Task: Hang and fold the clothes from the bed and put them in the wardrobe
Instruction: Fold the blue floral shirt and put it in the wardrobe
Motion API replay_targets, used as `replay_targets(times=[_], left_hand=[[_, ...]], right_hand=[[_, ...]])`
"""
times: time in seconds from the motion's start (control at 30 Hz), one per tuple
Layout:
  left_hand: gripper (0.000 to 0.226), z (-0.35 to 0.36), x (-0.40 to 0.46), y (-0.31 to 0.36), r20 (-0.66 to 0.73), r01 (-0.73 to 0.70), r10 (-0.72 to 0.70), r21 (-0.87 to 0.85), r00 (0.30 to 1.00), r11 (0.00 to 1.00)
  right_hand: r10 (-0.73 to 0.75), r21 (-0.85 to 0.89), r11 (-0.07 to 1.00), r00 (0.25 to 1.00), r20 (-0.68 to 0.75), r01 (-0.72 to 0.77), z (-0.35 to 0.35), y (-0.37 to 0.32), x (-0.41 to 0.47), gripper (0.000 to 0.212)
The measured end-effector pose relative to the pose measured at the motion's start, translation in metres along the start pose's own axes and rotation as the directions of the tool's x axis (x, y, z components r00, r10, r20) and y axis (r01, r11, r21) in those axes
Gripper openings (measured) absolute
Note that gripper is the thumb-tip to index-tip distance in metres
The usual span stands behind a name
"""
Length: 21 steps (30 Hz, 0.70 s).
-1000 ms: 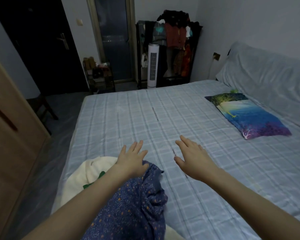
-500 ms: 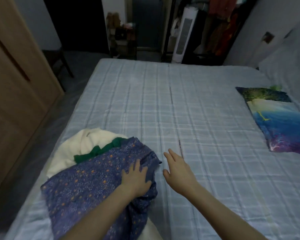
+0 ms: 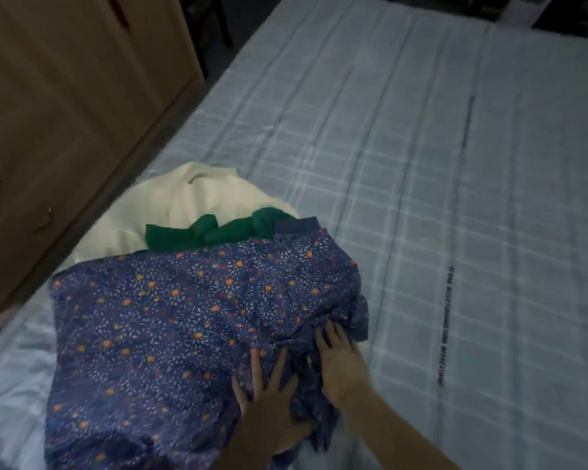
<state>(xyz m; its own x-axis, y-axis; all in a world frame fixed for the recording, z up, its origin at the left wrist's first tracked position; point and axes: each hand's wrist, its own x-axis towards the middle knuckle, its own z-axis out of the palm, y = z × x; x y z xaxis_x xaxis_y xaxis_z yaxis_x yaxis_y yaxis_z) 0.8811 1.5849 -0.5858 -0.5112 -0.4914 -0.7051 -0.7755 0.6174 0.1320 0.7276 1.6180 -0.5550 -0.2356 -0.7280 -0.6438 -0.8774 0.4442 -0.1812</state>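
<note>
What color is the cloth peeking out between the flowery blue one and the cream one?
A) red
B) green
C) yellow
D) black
B: a green garment shows in the gap, lying on the cream garment and partly tucked under the blue floral garment.

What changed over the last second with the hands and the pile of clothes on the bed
Both hands came down onto the blue floral garment. The right hand, which was over bare sheet, moved left onto the bunched fabric at the garment's right edge; the left hand slid nearer and lies spread on it. Whether either hand grips the cloth is unclear. The view also tilted down. The cream garment and green garment stayed put beneath.
</note>
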Motion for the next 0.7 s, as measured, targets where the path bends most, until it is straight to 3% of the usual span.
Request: replay_targets(times=[0.07, 0.17, 0.23, 0.3, 0.47, 0.57, 0.63, 0.7], left_hand=[[0.083, 0.018, 0.008, 0.004, -0.097, 0.073, -0.068, 0.04, 0.993, 0.997], [0.086, 0.035, 0.011, 0.005, -0.111, 0.046, -0.032, 0.127, 0.993, 0.991], [0.079, 0.034, 0.007, 0.0, -0.211, 0.039, -0.018, 0.099, 0.977, 0.994], [0.078, 0.032, 0.0, -0.003, -0.152, 0.038, -0.034, 0.019, 0.988, 0.999], [0.082, 0.026, 0.003, 0.001, -0.158, -0.034, 0.046, 0.073, 0.986, 0.997], [0.079, 0.019, -0.006, 0.008, -0.133, -0.014, 0.023, 0.07, 0.991, 0.997], [0.064, 0.003, -0.019, 0.015, -0.191, 0.059, -0.041, 0.092, 0.981, 0.994], [0.052, -0.017, -0.03, 0.02, -0.087, 0.017, -0.007, 0.117, 0.996, 0.993]], right_hand=[[0.011, -0.016, 1.0, 1.0, -0.022, -0.011, 0.017, 0.0, 0.011, 0.074], [-0.01, -0.003, 1.0, 0.999, -0.053, 0.01, 0.022, 0.003, 0.01, 0.082], [-0.036, 0.026, 0.999, 0.995, -0.088, 0.038, 0.025, 0.007, 0.008, 0.089], [-0.064, 0.034, 0.997, 0.991, -0.116, 0.068, 0.025, 0.009, 0.008, 0.092], [-0.105, 0.035, 0.993, 0.985, -0.136, 0.111, 0.019, 0.019, 0.007, 0.088], [-0.138, 0.017, 0.99, 0.976, -0.169, 0.143, 0.013, 0.02, -0.004, 0.079], [-0.065, 0.0, 0.998, 0.978, -0.197, 0.067, 0.008, 0.015, -0.011, 0.064], [-0.004, 0.049, 0.999, 0.964, -0.264, 0.018, 0.0, 0.007, -0.026, 0.041]])
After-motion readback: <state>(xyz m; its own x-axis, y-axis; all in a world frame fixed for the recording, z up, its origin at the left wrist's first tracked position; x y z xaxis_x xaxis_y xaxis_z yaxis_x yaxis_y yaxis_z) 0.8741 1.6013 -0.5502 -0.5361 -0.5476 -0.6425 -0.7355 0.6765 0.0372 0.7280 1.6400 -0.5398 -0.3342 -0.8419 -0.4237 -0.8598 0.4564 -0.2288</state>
